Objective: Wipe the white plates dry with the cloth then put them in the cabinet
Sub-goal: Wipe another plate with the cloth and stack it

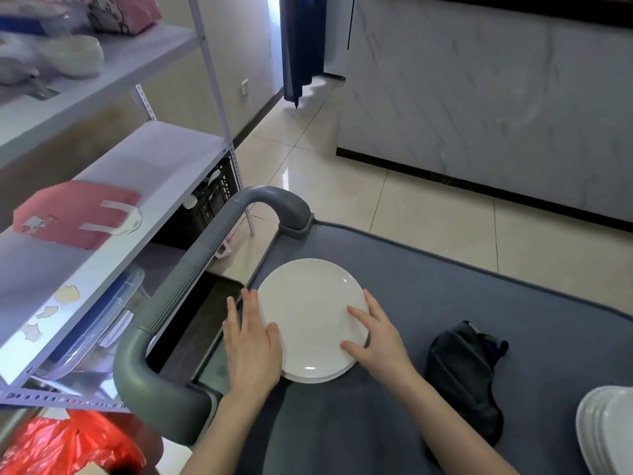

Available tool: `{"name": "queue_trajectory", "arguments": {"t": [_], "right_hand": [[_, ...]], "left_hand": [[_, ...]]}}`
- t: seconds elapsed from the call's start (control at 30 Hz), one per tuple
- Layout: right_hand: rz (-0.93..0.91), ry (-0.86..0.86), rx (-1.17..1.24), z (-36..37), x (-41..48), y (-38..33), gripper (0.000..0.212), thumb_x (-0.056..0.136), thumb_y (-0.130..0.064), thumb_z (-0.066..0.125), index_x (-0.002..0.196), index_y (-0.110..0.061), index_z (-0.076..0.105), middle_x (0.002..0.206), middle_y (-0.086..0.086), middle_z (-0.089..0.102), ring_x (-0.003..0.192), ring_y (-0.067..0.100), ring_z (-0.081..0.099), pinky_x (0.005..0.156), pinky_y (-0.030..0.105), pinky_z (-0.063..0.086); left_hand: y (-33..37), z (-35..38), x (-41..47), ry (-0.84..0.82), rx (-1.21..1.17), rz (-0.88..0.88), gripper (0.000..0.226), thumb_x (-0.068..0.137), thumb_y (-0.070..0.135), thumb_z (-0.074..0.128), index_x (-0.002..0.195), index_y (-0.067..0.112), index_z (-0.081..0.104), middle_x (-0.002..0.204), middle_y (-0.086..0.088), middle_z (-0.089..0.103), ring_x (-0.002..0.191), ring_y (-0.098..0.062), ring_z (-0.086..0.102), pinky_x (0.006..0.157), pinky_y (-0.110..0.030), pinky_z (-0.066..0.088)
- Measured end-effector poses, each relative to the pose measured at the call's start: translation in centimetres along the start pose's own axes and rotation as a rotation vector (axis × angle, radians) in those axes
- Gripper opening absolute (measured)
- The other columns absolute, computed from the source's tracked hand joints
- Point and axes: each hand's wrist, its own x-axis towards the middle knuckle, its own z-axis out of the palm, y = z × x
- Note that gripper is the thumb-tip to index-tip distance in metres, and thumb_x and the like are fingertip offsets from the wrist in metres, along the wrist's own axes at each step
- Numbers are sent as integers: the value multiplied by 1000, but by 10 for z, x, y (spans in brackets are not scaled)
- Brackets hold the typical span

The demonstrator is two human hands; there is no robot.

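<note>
A small stack of white plates [310,313] lies on the grey mat of a cart [445,296], near its left end. My left hand [251,341] lies against the stack's left rim, fingers straight and thumb on the top plate. My right hand [376,334] rests on the right rim with its fingers spread over the top plate. A dark crumpled cloth [466,375] lies on the mat to the right of my right arm, apart from both hands. Another stack of white plates [606,430] shows at the lower right edge.
The cart's grey handle [191,289] curves round left of the plates. A white metal shelving unit [147,173] stands on the left, holding a pink bag [75,214], clear lidded boxes [99,323] and bowls [72,53]. A red plastic bag [65,443] lies at the lower left. Tiled floor lies beyond.
</note>
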Motion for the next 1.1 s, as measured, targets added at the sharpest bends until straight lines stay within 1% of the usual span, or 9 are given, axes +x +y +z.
{"name": "queue_trajectory", "arguments": {"t": [0.3,0.43,0.57,0.67,0.77,0.83,0.87,1.0,1.1], "right_hand": [[-16,-58,33,-5,1,6,65,85,-20,75,144,-17,48,165,-9,7,150,8,15,113,14,16],[-42,-30,16,-17,-5,11,64,88,-26,72,146,-21,46,164,-10,12,149,6,16,111,14,15],[-100,44,12,-45,-25,19,55,89,-30,71,141,-26,51,158,-14,24,144,4,25,110,15,18],[-112,134,27,-82,-51,30,42,91,-25,69,132,-25,60,145,-14,46,129,-1,43,106,14,30],[-68,265,109,-128,-85,49,29,90,-16,70,118,-22,69,114,-15,66,105,-3,62,93,19,50],[-25,356,143,-158,-112,68,26,88,-11,71,112,-21,72,99,-19,69,95,-4,66,84,11,51],[-2,400,130,-173,-125,80,25,88,-10,71,111,-21,72,96,-20,69,92,-6,66,81,7,49],[131,532,35,-223,-182,132,26,89,-14,69,112,-24,72,102,-17,71,90,-5,64,80,5,43],[247,573,-5,-246,-221,169,29,88,-19,70,116,-27,69,111,-14,69,95,2,61,89,19,45]], "left_hand": [[6,-2,-4,11,107,-28,65,99,20,41,157,13,13,165,-8,10,152,-24,-5,123,-45,7],[9,-7,-5,28,219,-73,66,99,31,44,157,20,15,165,-14,5,151,-29,-3,122,-46,8],[26,-7,-16,105,220,6,63,96,24,55,152,8,32,159,-22,24,149,-37,12,121,-47,13],[64,5,-35,141,40,131,47,94,14,60,139,3,50,146,-17,47,139,-34,36,116,-43,26],[121,30,-63,37,-196,227,26,95,14,58,120,14,64,117,0,68,109,-21,62,97,-37,47],[160,51,-83,-59,-234,303,17,95,17,59,108,22,67,97,8,72,87,-12,67,83,-35,53],[179,63,-94,-113,-244,349,14,94,18,60,104,24,67,92,10,73,82,-9,67,80,-34,54],[244,112,-140,-325,-297,486,12,93,21,62,101,26,69,88,16,71,84,0,65,79,-25,52],[276,147,-171,-460,-317,522,15,92,22,64,106,24,68,88,17,68,83,6,62,79,-20,52]]}}
